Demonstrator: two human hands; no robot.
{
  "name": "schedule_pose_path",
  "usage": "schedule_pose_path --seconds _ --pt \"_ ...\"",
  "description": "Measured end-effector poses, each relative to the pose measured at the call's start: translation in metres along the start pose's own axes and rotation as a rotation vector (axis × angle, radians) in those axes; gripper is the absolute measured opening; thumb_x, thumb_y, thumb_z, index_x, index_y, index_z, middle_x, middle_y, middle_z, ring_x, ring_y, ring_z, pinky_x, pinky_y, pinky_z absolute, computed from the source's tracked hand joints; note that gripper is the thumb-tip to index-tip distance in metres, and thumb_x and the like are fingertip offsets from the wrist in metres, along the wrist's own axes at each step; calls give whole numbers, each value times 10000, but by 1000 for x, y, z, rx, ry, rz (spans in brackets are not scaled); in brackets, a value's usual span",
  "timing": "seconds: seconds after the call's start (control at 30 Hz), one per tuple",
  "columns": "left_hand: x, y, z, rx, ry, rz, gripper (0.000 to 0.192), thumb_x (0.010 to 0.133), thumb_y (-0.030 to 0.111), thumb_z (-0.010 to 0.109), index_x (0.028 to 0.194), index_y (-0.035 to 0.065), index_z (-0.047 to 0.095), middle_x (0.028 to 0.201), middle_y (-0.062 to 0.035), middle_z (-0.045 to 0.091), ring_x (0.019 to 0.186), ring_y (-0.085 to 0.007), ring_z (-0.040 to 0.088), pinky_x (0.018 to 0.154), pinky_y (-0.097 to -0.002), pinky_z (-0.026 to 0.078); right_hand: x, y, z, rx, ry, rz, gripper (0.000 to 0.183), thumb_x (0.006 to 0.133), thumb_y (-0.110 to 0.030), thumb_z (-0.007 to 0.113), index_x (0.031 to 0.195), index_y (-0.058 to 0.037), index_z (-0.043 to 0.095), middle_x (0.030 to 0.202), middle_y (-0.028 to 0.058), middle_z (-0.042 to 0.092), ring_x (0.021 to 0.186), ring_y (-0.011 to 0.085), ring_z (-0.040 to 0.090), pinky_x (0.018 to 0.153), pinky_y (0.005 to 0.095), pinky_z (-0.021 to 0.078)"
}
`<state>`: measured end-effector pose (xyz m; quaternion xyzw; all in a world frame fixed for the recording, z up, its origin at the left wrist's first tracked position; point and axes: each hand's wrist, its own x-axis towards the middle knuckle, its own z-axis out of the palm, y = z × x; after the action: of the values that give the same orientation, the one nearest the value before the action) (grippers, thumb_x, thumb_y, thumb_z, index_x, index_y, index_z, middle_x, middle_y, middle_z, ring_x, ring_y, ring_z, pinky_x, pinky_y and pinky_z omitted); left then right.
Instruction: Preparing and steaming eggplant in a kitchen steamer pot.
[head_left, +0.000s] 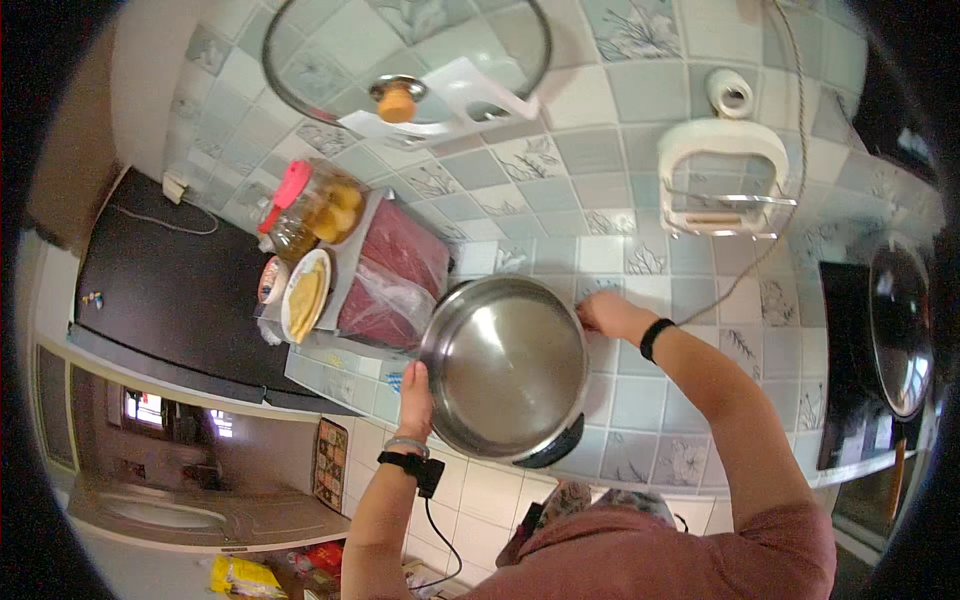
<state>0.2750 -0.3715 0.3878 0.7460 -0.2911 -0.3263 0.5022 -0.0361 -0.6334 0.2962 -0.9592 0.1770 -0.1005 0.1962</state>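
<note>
A stainless steel pot (510, 367) with black side handles is in front of me over the tiled counter, its inside facing up and bare. My left hand (417, 397) grips its left side, thumb along the rim. At the pot's upper right edge, my right hand (604, 315) has curled fingers by the wall of the pot; whether they hold it is hidden. Left of the pot stands a dark red box (390, 277) partly covered in clear plastic. A white plate of flat yellow food (307, 296) and jars with pink and red lids (291, 184) stand beside it.
A glass lid with a wooden knob (397, 101) hangs in a white wall holder. At the right are a white rack (721, 180), a hanging cord (799, 135) and a lidded pan (900, 330) on a black hob. A black panel (180, 285) lies at the left.
</note>
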Motion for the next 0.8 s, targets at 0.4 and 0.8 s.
schedule_pose_path --seconds 0.4,0.8 --pt "-17 3 10 -67 79 -23 350 995 282 421 1200 12 509 1104 -63 560 992 -155 495 884 -301 408 -2 9 7 133 55 -236 124 663 -112 610 661 6 571 688 180 571 708 394 578 613 461 476" --pt "-16 12 12 -21 113 19 397 991 310 421 1235 8 503 1148 -74 558 1045 -172 500 912 -298 400 -29 -41 -25 112 163 116 411 733 -129 668 1110 7 576 1101 167 587 1070 334 523 925 438 402"
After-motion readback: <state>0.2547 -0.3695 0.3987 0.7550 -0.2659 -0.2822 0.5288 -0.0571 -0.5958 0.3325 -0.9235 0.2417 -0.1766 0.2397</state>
